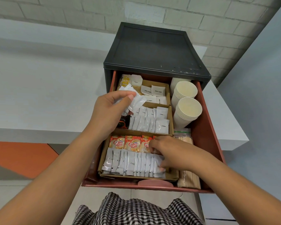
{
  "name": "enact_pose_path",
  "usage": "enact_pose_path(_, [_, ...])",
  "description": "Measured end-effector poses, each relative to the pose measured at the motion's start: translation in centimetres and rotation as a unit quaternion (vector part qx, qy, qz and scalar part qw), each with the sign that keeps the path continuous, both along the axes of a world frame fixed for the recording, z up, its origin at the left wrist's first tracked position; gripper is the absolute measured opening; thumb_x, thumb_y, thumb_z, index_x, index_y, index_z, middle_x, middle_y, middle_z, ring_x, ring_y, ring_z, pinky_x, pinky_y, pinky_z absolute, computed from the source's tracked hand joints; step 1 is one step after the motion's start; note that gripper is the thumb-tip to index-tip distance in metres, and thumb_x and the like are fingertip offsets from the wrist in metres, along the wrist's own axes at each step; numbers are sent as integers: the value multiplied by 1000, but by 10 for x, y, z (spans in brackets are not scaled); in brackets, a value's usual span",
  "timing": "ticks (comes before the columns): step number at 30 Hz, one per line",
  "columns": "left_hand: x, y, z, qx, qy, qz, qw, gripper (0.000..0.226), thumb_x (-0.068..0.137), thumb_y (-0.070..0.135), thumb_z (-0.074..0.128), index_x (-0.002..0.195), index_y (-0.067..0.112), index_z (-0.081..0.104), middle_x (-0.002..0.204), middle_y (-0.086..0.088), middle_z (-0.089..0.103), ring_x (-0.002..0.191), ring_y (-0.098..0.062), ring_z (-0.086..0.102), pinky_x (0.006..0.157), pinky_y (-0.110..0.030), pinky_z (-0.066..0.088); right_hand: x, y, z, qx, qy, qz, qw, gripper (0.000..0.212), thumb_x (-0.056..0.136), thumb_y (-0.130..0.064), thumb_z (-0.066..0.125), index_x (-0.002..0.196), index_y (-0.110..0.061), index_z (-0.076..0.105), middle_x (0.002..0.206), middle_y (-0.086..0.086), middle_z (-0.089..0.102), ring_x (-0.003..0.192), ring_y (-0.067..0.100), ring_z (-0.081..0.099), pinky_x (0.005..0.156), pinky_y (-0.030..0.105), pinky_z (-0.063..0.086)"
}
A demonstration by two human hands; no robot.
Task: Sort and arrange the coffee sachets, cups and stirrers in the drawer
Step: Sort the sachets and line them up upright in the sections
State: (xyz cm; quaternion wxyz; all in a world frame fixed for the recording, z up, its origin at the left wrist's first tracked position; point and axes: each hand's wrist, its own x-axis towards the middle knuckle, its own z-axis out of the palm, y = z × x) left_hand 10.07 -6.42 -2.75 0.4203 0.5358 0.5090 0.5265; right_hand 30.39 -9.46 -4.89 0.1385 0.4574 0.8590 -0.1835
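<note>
A red drawer [206,143] stands pulled out of a black cabinet [154,51]. My left hand [110,111] holds a small bunch of white sachets [135,101] above the middle cardboard compartment. My right hand [167,153] reaches into the front compartment, its fingers among the white creamer sachets [130,163] and the orange Coffee-mate sachets [130,144]. White coffee sachets [151,121] stand in rows in the middle compartment. White sugar sachets [152,90] lie in the back one. Two stacks of paper cups [186,108] lie at the right. Wooden stirrers [188,176] lie along the right side.
The cabinet sits on a white counter [39,88] against a grey brick wall. A dark coffee sachet [124,122] lies at the left of the middle compartment. Yellow sachets [125,80] fill the back left corner. A zip bag [182,132] covers the stirrers' far end.
</note>
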Motion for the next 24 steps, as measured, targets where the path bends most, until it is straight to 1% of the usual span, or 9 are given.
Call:
enact_pose_path(3, [0, 0, 0, -2, 3, -2, 1000, 18, 94, 27, 64, 94, 43, 72, 94, 37, 66, 106, 6, 58, 102, -36, 50, 6, 2, 3, -2, 14, -6, 1000, 53, 70, -19, 82, 115, -22, 54, 99, -8, 44, 88, 11, 42, 68, 26, 33])
enact_pose_path(6, [0, 0, 0, -1, 3, -3, 1000, 17, 94, 27, 64, 94, 43, 72, 95, 36, 67, 107, 5, 58, 103, -37, 50, 7, 7, 7, 14, 32, 3, 999, 52, 71, -28, 82, 116, -23, 56, 99, -10, 44, 88, 9, 42, 69, 25, 34])
enact_pose_path(9, [0, 0, -1, 5, 0, -1, 1000, 16, 94, 27, 64, 96, 41, 73, 99, 31, 69, 109, 3, 59, 104, -38, 49, -10, 10, 10, -16, 140, -5, 990, 47, 76, -37, 79, 116, -21, 61, 99, -8, 53, 86, 8, 50, 73, 23, 41])
enact_pose_path(11, [0, 0, -1, 9, -2, -2, 1000, 16, 95, 26, 63, 98, 39, 73, 100, 28, 70, 109, 4, 60, 103, -36, 49, -31, 9, 5, -28, 181, -6, 983, 43, 80, -44, 74, 113, -19, 63, 99, -5, 58, 87, 9, 53, 76, 26, 46])
enact_pose_path(14, [-1, 0, -2, 9, -7, -3, 1000, 17, 95, 25, 63, 98, 38, 73, 102, 26, 71, 108, 3, 61, 102, -33, 50, -60, 6, -10, -3, 181, -30, 983, 40, 83, -55, 67, 97, -18, 63, 86, -6, 57, 79, 12, 53, 64, 29, 43])
enact_pose_path(17, [-1, 0, -2, 9, -7, -2, 1000, 17, 95, 26, 63, 97, 40, 72, 109, 20, 70, 113, -2, 60, 102, -31, 48, -73, 8, -18, 8, 153, -41, 987, 40, 78, -58, 70, 83, -21, 57, 73, -9, 53, 71, 12, 49, 57, 28, 37])
enact_pose_path(19, [-1, 0, -2, 10, -7, -2, 1000, 17, 95, 26, 63, 97, 40, 72, 109, 20, 70, 112, -1, 60, 100, -28, 48, -73, 11, -18, -6, 137, -29, 990, 40, 73, -54, 76, 86, -20, 59, 76, -7, 57, 73, 13, 51, 59, 28, 40])
enact_pose_path(22, [-1, 1, -3, 7, -14, -3, 1000, 17, 94, 24, 64, 97, 38, 73, 106, 19, 71, 110, -1, 61, 96, -25, 50, -71, 13, -17, -29, 136, -18, 990, 42, 69, -50, 81, 88, -22, 57, 74, -12, 52, 70, 10, 48, 55, 26, 35])
enact_pose_path(24, [-1, 1, -3, 8, -16, -4, 1000, 16, 94, 23, 64, 99, 35, 74, 106, 18, 71, 110, -2, 61, 95, -24, 50, -71, 13, -16, -36, 128, -12, 991, 46, 68, -50, 82, 93, -21, 57, 79, -9, 55, 74, 12, 50, 57, 27, 37])
